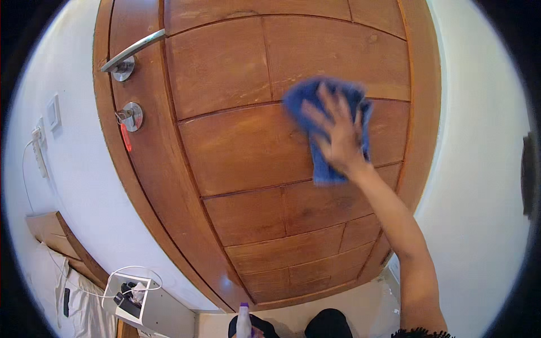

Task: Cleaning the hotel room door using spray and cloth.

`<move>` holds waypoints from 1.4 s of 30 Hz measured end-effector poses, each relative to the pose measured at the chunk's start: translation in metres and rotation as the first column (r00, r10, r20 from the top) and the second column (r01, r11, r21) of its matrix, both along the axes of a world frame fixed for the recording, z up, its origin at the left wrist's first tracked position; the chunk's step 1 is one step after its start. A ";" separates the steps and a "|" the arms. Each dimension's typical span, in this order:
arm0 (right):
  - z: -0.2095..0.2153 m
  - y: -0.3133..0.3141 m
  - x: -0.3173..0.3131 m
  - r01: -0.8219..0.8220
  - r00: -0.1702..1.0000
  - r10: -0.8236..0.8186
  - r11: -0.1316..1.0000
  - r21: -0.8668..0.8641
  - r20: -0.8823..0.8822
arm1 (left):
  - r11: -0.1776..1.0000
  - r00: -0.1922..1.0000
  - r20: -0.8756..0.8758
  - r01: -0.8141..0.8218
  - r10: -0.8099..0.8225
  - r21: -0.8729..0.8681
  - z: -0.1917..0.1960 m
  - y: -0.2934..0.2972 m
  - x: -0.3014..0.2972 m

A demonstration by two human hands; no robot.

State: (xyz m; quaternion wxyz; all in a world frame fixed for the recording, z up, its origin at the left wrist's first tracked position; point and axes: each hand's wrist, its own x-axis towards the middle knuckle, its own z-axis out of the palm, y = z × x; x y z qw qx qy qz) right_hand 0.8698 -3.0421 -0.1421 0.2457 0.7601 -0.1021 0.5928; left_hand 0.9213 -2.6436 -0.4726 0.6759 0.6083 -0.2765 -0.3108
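Cloth: one, blue, spread in loose folds against the door's face, right of its middle; the cloth (pixel 332 169) looks blurred at its far edge.
Right hand: one, laid on top of the cloth with its fingers spread apart; the right hand (pixel 339 132) holds it flat to the wood, palm side down, and is slightly blurred.
Right forearm: one, bare, reaching in from the near right, with a dark fringed sleeve edge (pixel 425 333) at its near end.
Door: one, brown wood, grooved into many rectangular blocks; the door (pixel 242 152) fills the middle of what I see.
Door hardware: one lever handle (pixel 133 50) at the far left, and nearer, one round lock (pixel 133 116) with one red tag (pixel 125 138) hanging from it.
Bottle: one, white with a purple top; the bottle (pixel 243 322) stands up at the near edge, left of centre.
Left hand: a scrap of skin beside the bottle may be it; I cannot tell its grip.
Dark rounded shapes: two, at the near edge; one shape (pixel 328 325) sits right of the bottle, the other behind it.
Left wall: one switch plate (pixel 53 112), and nearer, one white power strip (pixel 39 155).
Near left: one white cabinet (pixel 169 312) beside one bed, whose brown headboard (pixel 51 231) meets the wall; one dark slim object (pixel 66 302) lies on the bedding.
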 end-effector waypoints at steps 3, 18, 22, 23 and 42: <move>0.043 0.016 0.034 0.055 0.968 -0.032 0.995 -0.084 0.248 | 0.996 0.995 -0.032 -0.094 0.094 -0.003 0.000 0.007 0.004; 0.023 0.016 0.020 -0.105 0.994 0.107 0.991 -0.082 0.025 | 0.968 0.982 -0.137 -0.095 0.130 0.233 -0.030 0.018 0.009; 0.027 0.043 0.055 -0.038 0.997 0.042 0.997 -0.060 0.069 | 0.965 0.986 -0.015 -0.157 0.163 0.208 -0.038 0.012 0.008; 0.014 0.051 0.057 -0.088 0.995 0.092 0.991 -0.098 0.037 | 0.978 0.984 0.012 -0.176 0.176 0.116 -0.043 0.008 0.007; 0.005 0.049 0.039 -0.146 0.975 0.125 0.984 -0.104 -0.185 | 0.986 0.994 0.007 -0.108 0.108 0.130 -0.106 0.000 0.028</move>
